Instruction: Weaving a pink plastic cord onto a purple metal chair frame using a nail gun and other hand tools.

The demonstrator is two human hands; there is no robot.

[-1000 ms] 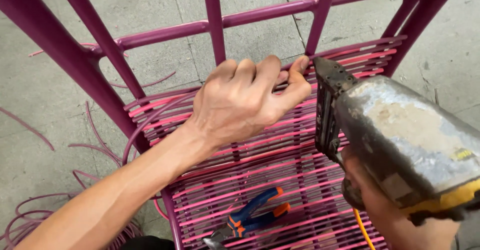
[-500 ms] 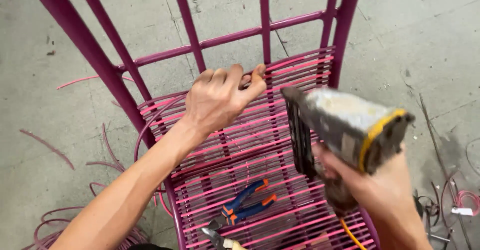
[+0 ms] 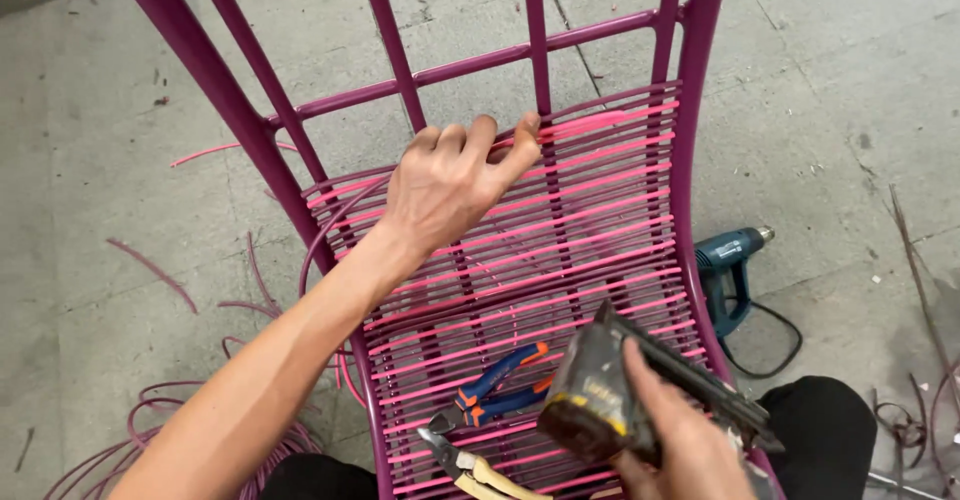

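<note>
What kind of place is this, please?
Probably a furniture workshop floor: a magenta chair frame half woven with pink cord, cord offcuts on bare concrete, and a blue heat gun lying nearby.

Left hand [image 3: 450,185] pinches pink cord [image 3: 590,120] woven across a magenta chair frame [image 3: 690,160]. Right hand [image 3: 680,440] grips a worn staple gun [image 3: 620,390]. Blue-handled pliers [image 3: 495,390] lie on the seat.

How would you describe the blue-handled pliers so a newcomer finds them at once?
Start at the magenta metal chair frame and drop to its seat of pink woven cords. Near the seat's front lie the pliers with blue and orange handles, just left of the right hand. The neighbouring cutter has cream handles instead.
</note>
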